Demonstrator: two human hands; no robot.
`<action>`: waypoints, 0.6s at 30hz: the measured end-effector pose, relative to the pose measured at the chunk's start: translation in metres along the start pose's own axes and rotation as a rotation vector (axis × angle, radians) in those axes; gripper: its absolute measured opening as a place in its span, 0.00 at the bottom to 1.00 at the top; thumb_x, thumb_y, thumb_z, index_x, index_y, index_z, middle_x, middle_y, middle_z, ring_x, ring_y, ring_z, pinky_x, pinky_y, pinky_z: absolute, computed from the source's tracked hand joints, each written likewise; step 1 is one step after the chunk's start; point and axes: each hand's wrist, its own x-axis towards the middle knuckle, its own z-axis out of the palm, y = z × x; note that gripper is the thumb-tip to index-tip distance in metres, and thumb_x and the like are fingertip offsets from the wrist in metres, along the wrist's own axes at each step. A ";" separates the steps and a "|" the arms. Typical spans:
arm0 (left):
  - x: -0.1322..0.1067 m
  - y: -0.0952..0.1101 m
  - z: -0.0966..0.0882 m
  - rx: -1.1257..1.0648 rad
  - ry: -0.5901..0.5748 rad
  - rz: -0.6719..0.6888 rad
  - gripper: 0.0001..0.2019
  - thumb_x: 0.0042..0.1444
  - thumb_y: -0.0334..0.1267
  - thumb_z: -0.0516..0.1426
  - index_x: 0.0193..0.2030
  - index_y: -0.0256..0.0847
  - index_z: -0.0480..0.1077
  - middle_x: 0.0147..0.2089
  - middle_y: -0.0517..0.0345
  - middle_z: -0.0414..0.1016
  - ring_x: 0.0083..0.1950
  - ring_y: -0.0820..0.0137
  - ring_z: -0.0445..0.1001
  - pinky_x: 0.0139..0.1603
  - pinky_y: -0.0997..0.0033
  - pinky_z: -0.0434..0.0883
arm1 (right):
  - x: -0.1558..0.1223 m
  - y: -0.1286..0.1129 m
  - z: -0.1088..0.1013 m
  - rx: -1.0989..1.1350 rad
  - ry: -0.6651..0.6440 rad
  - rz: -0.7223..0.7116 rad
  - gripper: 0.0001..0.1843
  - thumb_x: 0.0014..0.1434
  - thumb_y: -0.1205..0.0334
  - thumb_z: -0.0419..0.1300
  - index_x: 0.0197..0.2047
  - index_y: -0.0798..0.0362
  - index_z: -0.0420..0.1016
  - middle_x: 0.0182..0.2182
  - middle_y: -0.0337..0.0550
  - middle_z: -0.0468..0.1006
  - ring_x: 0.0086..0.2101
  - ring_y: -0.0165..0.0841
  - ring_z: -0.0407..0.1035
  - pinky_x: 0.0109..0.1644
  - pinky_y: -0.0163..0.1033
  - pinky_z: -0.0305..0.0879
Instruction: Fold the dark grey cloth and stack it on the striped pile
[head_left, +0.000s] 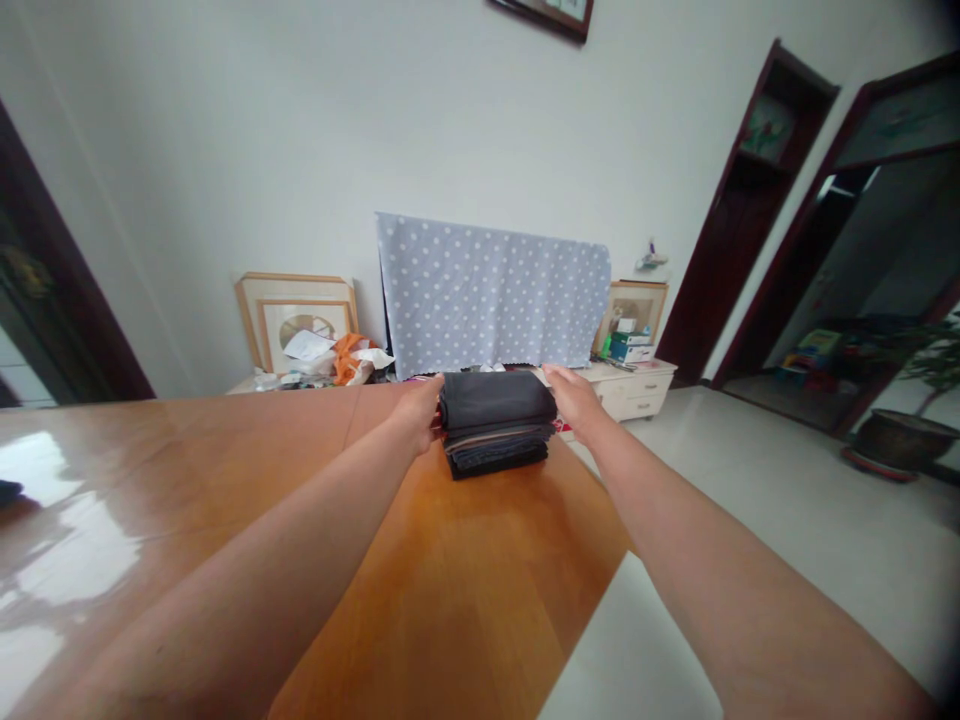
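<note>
Left hand (pixel 417 415), right hand (pixel 575 400), folded dark cloth (pixel 495 425)

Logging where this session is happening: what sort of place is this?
Probably a living room in a home: a low white drawer cabinet, a polka-dot cloth against the wall, and a potted plant.

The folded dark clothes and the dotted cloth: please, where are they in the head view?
Folded dark clothes (pixel 495 420): head view, on the stack's front side.
Dotted cloth (pixel 491 295): head view, on its middle.

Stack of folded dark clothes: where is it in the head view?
In the head view, the stack of folded dark clothes sits at the far end of the wooden table, between the left hand and right hand.
</note>
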 end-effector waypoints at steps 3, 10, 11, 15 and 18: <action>0.002 -0.007 0.000 0.055 -0.015 0.045 0.09 0.54 0.34 0.64 0.39 0.44 0.69 0.25 0.63 0.70 0.21 0.73 0.68 0.22 0.78 0.64 | 0.011 -0.010 0.018 -0.205 -0.098 -0.154 0.17 0.63 0.51 0.57 0.50 0.47 0.79 0.58 0.44 0.76 0.62 0.41 0.64 0.70 0.46 0.50; 0.005 -0.017 -0.001 0.042 -0.035 0.079 0.12 0.51 0.26 0.63 0.40 0.42 0.71 0.26 0.62 0.73 0.21 0.73 0.70 0.21 0.80 0.63 | 0.023 -0.004 0.056 -0.361 -0.400 -0.067 0.22 0.55 0.45 0.68 0.48 0.48 0.79 0.63 0.47 0.71 0.69 0.48 0.50 0.74 0.54 0.32; 0.005 -0.017 -0.001 0.036 -0.031 0.076 0.12 0.51 0.26 0.63 0.40 0.42 0.71 0.25 0.62 0.73 0.21 0.73 0.70 0.21 0.80 0.63 | 0.023 -0.001 0.057 -0.361 -0.431 -0.041 0.22 0.54 0.44 0.69 0.47 0.48 0.80 0.62 0.48 0.72 0.68 0.48 0.53 0.73 0.54 0.35; 0.002 -0.019 -0.001 0.016 -0.023 0.053 0.08 0.52 0.27 0.63 0.37 0.40 0.71 0.23 0.62 0.70 0.20 0.74 0.68 0.20 0.79 0.62 | 0.027 0.003 0.047 -0.327 -0.454 -0.030 0.24 0.51 0.41 0.69 0.45 0.49 0.81 0.60 0.48 0.74 0.66 0.47 0.58 0.72 0.49 0.44; 0.000 -0.017 -0.004 0.000 -0.019 0.036 0.04 0.55 0.30 0.61 0.35 0.40 0.70 0.22 0.62 0.69 0.19 0.74 0.67 0.21 0.78 0.63 | 0.029 -0.004 0.034 -0.288 -0.424 -0.035 0.18 0.54 0.42 0.67 0.41 0.46 0.81 0.58 0.45 0.77 0.65 0.46 0.60 0.72 0.48 0.45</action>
